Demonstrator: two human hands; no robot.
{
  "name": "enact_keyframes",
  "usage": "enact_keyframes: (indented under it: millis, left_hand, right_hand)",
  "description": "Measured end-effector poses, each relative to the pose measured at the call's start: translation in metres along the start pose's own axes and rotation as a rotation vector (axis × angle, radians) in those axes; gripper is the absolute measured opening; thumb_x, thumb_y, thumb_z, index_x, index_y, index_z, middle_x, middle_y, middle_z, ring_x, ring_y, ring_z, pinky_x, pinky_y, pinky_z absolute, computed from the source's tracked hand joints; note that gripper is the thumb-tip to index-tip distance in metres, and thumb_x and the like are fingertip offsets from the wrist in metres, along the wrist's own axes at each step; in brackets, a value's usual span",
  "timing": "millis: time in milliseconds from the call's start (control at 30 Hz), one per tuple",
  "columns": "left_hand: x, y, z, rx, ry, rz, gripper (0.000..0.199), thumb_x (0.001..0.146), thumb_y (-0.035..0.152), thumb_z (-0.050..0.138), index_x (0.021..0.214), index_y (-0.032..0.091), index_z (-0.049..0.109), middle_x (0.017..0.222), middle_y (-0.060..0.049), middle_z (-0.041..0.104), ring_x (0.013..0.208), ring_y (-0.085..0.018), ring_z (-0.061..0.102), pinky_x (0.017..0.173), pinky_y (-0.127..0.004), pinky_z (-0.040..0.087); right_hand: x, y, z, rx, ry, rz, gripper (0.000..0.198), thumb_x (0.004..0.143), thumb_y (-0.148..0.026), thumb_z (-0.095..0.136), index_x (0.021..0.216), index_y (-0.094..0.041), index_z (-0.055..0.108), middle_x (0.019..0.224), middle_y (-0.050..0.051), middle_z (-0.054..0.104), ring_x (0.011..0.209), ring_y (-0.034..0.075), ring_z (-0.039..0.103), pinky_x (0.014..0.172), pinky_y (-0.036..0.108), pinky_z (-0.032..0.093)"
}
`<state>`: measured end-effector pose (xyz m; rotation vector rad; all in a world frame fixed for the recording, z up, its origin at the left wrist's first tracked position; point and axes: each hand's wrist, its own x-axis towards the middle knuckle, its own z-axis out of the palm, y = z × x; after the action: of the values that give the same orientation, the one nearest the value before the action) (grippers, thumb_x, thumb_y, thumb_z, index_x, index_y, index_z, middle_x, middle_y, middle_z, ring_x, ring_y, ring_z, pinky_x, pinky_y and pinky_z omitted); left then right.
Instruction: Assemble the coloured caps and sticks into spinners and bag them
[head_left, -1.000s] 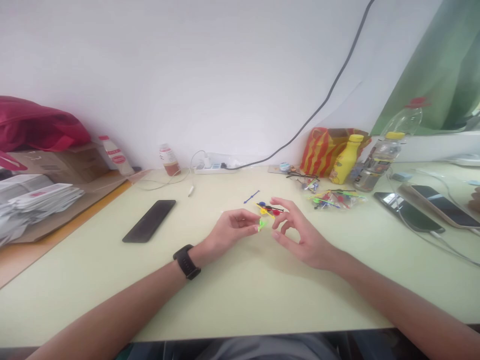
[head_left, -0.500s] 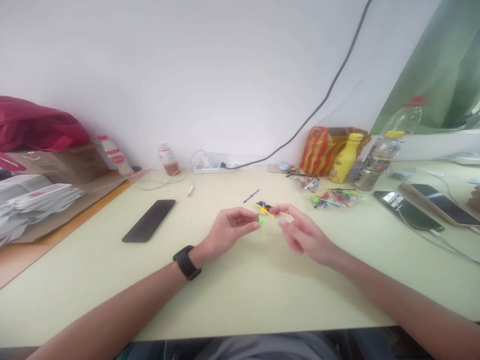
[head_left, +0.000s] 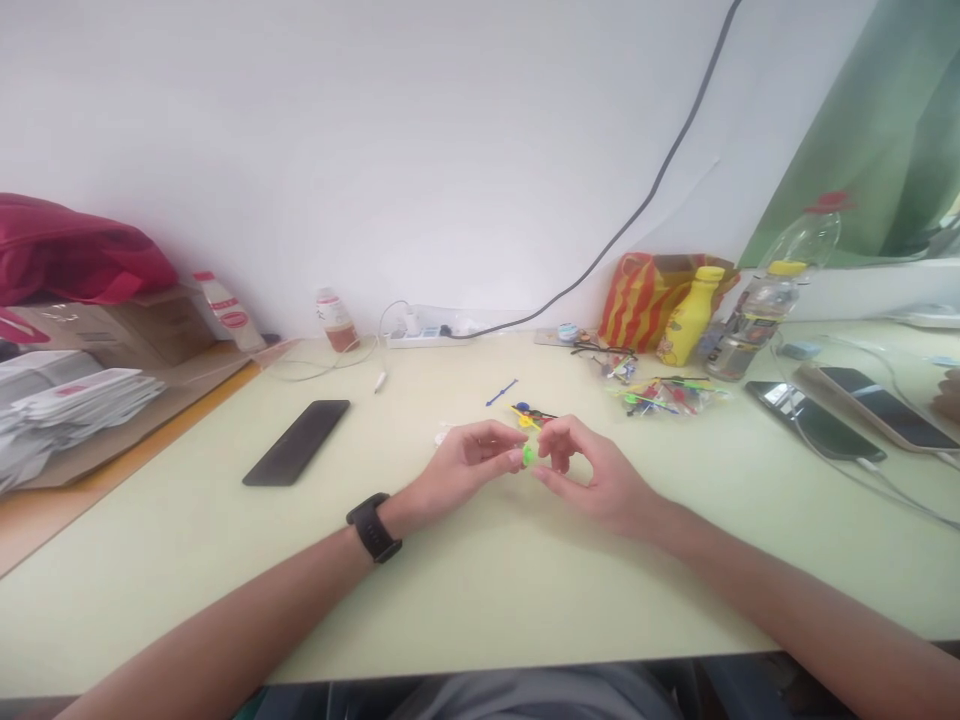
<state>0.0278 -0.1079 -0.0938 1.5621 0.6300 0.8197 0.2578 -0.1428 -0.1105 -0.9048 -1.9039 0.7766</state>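
Green piece: a tiny bright green plastic piece (head_left: 529, 455) sits at the centre of the view, just above the pale tabletop (head_left: 480, 590), pinched between both hands. Too small to tell its shape or long axis.
Left grip: the left hand (head_left: 461, 470), smartwatch (head_left: 373, 526) on its wrist, meets the piece from 9 o'clock, thumb and forefinger pressed together on it.
Right grip: the right hand (head_left: 592, 478) meets it from 3 o'clock, fingertips curled in and touching it; both hands look equally near.
Loose pieces: a small cluster of coloured plastic pieces (head_left: 531, 413) lies just beyond the fingers at 12 o'clock; a blue stick (head_left: 502, 392) lies past it.
Bag: a clear bag of coloured pieces (head_left: 667, 396) rests at 2 o'clock, well apart.
Phone: a dark phone (head_left: 298, 441) lies face down at 9 o'clock.
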Motion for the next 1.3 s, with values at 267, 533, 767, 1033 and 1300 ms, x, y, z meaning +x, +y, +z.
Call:
enact_keyframes:
  millis: [267,533,767,1033,1300]
  left_hand:
    - [0.001,0.001,-0.001,0.0,-0.007,-0.005,0.027,0.095,0.038,0.074,0.113,0.018,0.074,0.113,-0.011,0.074,0.107,-0.024,0.069,0.099,-0.041,0.054]
    - [0.001,-0.008,-0.004,-0.011,0.056,-0.035,0.029,0.091,0.037,0.079,0.109,0.015,0.073,0.102,-0.008,0.071,0.095,-0.02,0.066,0.092,-0.038,0.054]
    - [0.003,-0.007,-0.005,-0.029,0.096,-0.012,0.027,0.09,0.036,0.081,0.104,0.016,0.071,0.101,-0.006,0.069,0.092,-0.017,0.065,0.088,-0.032,0.053]
    - [0.001,-0.006,-0.002,-0.034,0.044,-0.017,0.026,0.091,0.036,0.079,0.108,0.016,0.072,0.101,-0.007,0.069,0.095,-0.019,0.065,0.089,-0.033,0.053]
    - [0.002,-0.006,-0.003,-0.068,0.045,-0.042,0.028,0.091,0.036,0.08,0.111,0.017,0.074,0.105,-0.009,0.072,0.098,-0.021,0.068,0.093,-0.036,0.055]
  right_hand:
    - [-0.001,0.003,-0.002,-0.11,0.011,-0.036,0.032,0.099,-0.032,0.062,0.131,-0.028,0.057,0.098,0.003,0.064,0.081,0.018,0.058,0.076,0.035,0.052]
    - [-0.004,0.003,-0.008,-0.147,0.102,-0.094,0.048,0.099,-0.035,0.062,0.144,-0.029,0.046,0.11,0.005,0.06,0.073,0.015,0.054,0.073,0.034,0.052]
    - [0.002,-0.006,-0.016,0.004,-0.312,0.042,0.059,0.11,-0.046,0.038,0.058,-0.02,0.042,0.064,-0.001,0.045,0.056,0.012,0.044,0.057,0.029,0.038]
    - [0.002,0.0,-0.009,-0.13,-0.165,0.012,0.036,0.1,-0.034,0.061,0.069,-0.02,0.048,0.065,-0.004,0.047,0.06,0.012,0.041,0.059,0.027,0.034]
    - [0.001,0.002,-0.009,-0.195,-0.175,-0.004,0.031,0.098,-0.031,0.063,0.071,-0.02,0.052,0.064,-0.004,0.05,0.06,0.011,0.042,0.058,0.026,0.034]
